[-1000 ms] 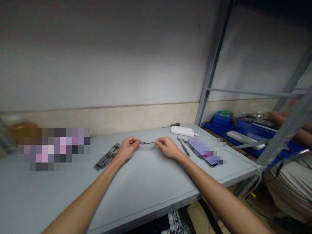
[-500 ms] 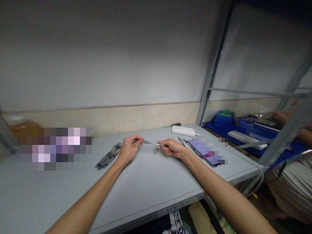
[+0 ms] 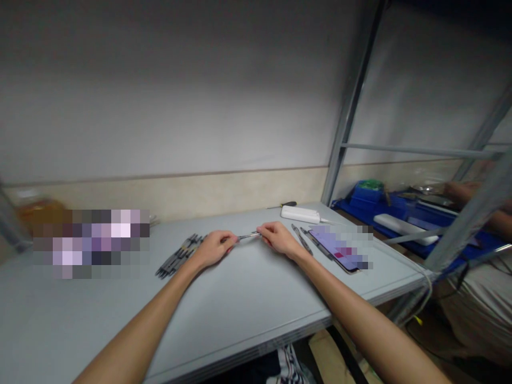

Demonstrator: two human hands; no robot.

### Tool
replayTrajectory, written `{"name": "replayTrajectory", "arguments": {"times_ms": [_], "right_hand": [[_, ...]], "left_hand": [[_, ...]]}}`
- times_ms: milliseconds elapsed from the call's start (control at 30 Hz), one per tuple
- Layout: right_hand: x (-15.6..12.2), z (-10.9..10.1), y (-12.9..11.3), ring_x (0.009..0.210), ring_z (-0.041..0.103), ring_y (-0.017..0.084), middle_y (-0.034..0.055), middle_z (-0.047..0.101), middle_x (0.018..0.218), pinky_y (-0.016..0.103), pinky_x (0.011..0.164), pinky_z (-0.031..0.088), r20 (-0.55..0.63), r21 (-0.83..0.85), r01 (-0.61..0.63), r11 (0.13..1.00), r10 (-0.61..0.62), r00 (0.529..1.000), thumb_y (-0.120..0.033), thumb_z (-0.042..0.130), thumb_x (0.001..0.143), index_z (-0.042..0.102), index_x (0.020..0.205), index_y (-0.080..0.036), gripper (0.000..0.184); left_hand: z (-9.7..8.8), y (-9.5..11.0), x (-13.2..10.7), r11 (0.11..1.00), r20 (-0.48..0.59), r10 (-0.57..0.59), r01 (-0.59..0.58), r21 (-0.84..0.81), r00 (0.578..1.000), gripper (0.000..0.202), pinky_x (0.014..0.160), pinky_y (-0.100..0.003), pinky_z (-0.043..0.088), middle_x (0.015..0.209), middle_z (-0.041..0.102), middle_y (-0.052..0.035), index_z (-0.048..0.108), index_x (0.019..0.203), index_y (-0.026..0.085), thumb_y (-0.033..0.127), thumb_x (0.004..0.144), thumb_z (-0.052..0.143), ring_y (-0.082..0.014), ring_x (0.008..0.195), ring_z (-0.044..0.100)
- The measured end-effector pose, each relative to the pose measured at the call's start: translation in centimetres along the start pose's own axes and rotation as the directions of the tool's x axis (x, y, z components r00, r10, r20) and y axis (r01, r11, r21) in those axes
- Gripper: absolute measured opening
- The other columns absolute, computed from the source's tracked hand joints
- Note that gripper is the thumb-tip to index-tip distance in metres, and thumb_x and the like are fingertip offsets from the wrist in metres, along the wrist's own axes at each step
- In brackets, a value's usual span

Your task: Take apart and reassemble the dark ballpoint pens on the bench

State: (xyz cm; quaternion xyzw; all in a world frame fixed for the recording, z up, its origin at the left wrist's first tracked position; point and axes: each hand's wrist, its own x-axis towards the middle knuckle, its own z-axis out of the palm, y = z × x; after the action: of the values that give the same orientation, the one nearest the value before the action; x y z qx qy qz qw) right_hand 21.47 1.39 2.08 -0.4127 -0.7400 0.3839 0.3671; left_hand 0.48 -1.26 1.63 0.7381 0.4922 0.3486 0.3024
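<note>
Both hands meet over the far middle of the grey table (image 3: 248, 304), and each pinches one end of a slim grey pen (image 3: 248, 235). With knuckles up and fingers curled in, the left hand (image 3: 214, 248) closes thumb and fingertips on the pen's left end. Curled the same way, the right hand (image 3: 280, 239) closes thumb and forefinger on the right end. Only a short silvery stretch of the pen shows between the two grips. Its long axis runs left to right across the person's front, tilted up a little toward the right hand. Neither hand is the nearer one, since the pen spans the gap between them. Whether it clears the tabletop or touches it cannot be told. Just beside the left hand, on its outer side, lies a bundle of dark pens (image 3: 178, 256), slanting from near left to far right. Just to the right of the right hand lie two loose pens (image 3: 303, 241), with a phone (image 3: 340, 249) beyond them. Farther back are a white device (image 3: 300, 214) and a small screwdriver (image 3: 283, 205) near the wall. At the next bench, well apart, a co-worker's hand (image 3: 460, 189) works over a blue tray (image 3: 400, 210).
</note>
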Motion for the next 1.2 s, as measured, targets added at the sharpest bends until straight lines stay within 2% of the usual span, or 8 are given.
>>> {"name": "replayTrajectory", "arguments": {"times_ms": [67, 300, 567, 733, 833, 933, 1067, 1200], "right_hand": [[0.0, -0.1, -0.1, 0.043, 0.031, 0.007, -0.0056, 0.036, 0.043, 0.021, 0.045, 0.023, -0.003, -0.076, 0.062, 0.995, -0.062, 0.998, -0.039, 0.046, 0.079, 0.042, 0.05, -0.017, 0.037], [0.1, 0.0, -0.3, 0.051, 0.033, 0.009, -0.0043, 0.037, 0.051, 0.021, 0.049, 0.024, 0.014, -0.205, 0.155, 0.966, -0.156, 0.988, -0.035, 0.045, 0.08, 0.051, 0.057, -0.015, 0.031], [0.1, -0.2, -0.4, 0.047, 0.03, 0.007, -0.0046, 0.035, 0.049, 0.021, 0.047, 0.021, 0.01, -0.179, 0.101, 0.979, -0.101, 0.995, -0.034, 0.045, 0.079, 0.047, 0.052, -0.015, 0.033], [0.0, -0.1, -0.4, 0.041, 0.026, 0.006, -0.0067, 0.033, 0.043, 0.021, 0.041, 0.018, -0.035, 0.083, -0.015, 0.996, 0.018, 0.999, -0.041, 0.052, 0.076, 0.049, 0.054, -0.015, 0.033], [0.1, 0.0, -0.4, 0.039, 0.031, 0.006, -0.0066, 0.039, 0.044, 0.021, 0.04, 0.022, -0.071, 0.299, -0.014, 0.954, 0.037, 0.997, -0.042, 0.059, 0.07, 0.057, 0.068, -0.014, 0.028], [0.3, 0.0, -0.5, 0.043, 0.037, 0.007, -0.0054, 0.046, 0.05, 0.021, 0.043, 0.029, -0.066, 0.481, 0.038, 0.876, -0.007, 0.998, -0.04, 0.067, 0.064, 0.061, 0.079, -0.014, 0.03], [0.5, -0.3, -0.5, 0.058, 0.047, 0.009, -0.0015, 0.053, 0.064, 0.02, 0.049, 0.036, -0.116, 0.625, 0.069, 0.778, 0.005, 0.993, -0.035, 0.07, 0.062, 0.061, 0.074, -0.015, 0.025], [0.7, -0.8, -0.3, 0.063, 0.053, 0.011, 0.0003, 0.057, 0.069, 0.023, 0.056, 0.043, -0.169, 0.787, 0.079, 0.612, 0.091, 0.981, -0.033, 0.064, 0.068, 0.057, 0.075, -0.017, 0.019]], "left_hand": [[0.0, 0.3, -0.2, 1.0, 0.005, -0.011, 0.011, 0.019, 1.0, 0.028, 0.047, -0.022, 0.024, 0.046, 0.047, 0.0026, 0.064, 0.064, 0.017, 0.041, 0.071, 0.052, -0.0124, 0.046, 0.038], [0.6, 0.4, -0.1, 0.994, -0.181, 0.03, -0.01, 0.112, 0.983, 0.024, 0.047, -0.023, 0.025, 0.047, 0.052, 0.0008, 0.065, 0.06, 0.017, 0.033, 0.069, 0.051, -0.0131, 0.046, 0.04], [1.3, 0.4, -0.2, 0.987, -0.226, -0.026, 0.06, 0.146, 0.974, 0.026, 0.051, -0.025, 0.03, 0.053, 0.058, -0.0019, 0.068, 0.067, 0.015, 0.032, 0.069, 0.048, -0.0149, 0.051, 0.047], [1.3, 0.4, 0.0, 0.991, -0.223, -0.031, 0.058, 0.117, 0.974, 0.025, 0.053, -0.025, 0.033, 0.057, 0.06, -0.0022, 0.066, 0.07, 0.015, 0.033, 0.071, 0.048, -0.0156, 0.054, 0.05], [1.6, 0.1, 0.2, 0.999, -0.202, -0.006, 0.014, 0.038, 0.979, 0.023, 0.057, -0.025, 0.036, 0.063, 0.062, -0.0026, 0.064, 0.074, 0.014, 0.033, 0.07, 0.052, -0.0162, 0.06, 0.052], [2.2, -0.1, 0.2, 0.996, -0.106, 0.012, -0.021, -0.088, 0.994, 0.025, 0.059, -0.024, 0.037, 0.064, 0.062, -0.0033, 0.061, 0.079, 0.013, 0.036, 0.072, 0.053, -0.0157, 0.062, 0.054], [2.9, 0.2, 0.0, 0.985, 0.028, 0.054, -0.049, -0.163, 0.998, 0.032, 0.06, -0.023, 0.038, 0.069, 0.062, -0.0042, 0.061, 0.082, 0.012, 0.042, 0.076, 0.053, -0.0143, 0.064, 0.054], [3.2, 1.0, -0.5, 0.991, 0.007, 0.088, -0.087, -0.101, 0.996, 0.035, 0.057, -0.022, 0.037, 0.068, 0.058, -0.0008, 0.061, 0.09, 0.013, 0.044, 0.076, 0.054, -0.0114, 0.06, 0.049]]}}
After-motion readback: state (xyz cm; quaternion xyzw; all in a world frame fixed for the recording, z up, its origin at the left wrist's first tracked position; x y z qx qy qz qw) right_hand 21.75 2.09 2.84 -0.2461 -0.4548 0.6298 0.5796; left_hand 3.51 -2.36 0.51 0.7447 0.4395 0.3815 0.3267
